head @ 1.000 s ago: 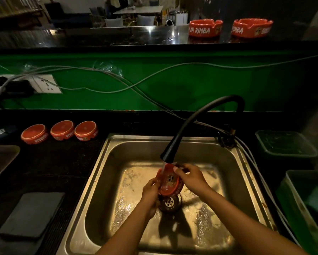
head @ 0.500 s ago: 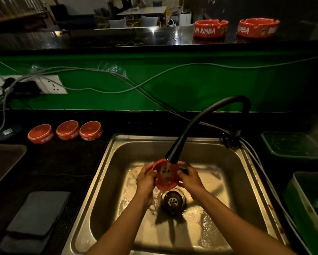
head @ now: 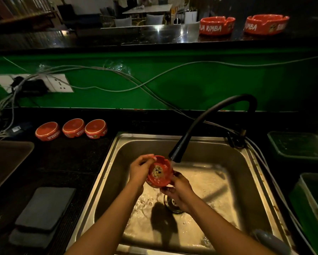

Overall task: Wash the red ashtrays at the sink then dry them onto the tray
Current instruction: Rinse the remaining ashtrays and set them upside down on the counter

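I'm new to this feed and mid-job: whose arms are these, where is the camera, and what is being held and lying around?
No machine: these are a person's bare arms, filmed from a camera on their head, looking down. Both the left hand and the right hand hold one red ashtray over the steel sink, beside the black tap. Three ashtrays lie upside down on the counter to the left, two more stand on the upper ledge, and a dark tray sits far left.

Dark black counter (head: 66, 159) with a steel sink (head: 206, 144) set in. Three upside-down red ashtrays (head: 71, 129) lined up at the back, brown tray (head: 5, 159) far left, grey folded cloths (head: 42, 216) up front.

Two more ashtrays (head: 243, 25) sit on the upper bar ledge (head: 117, 36).
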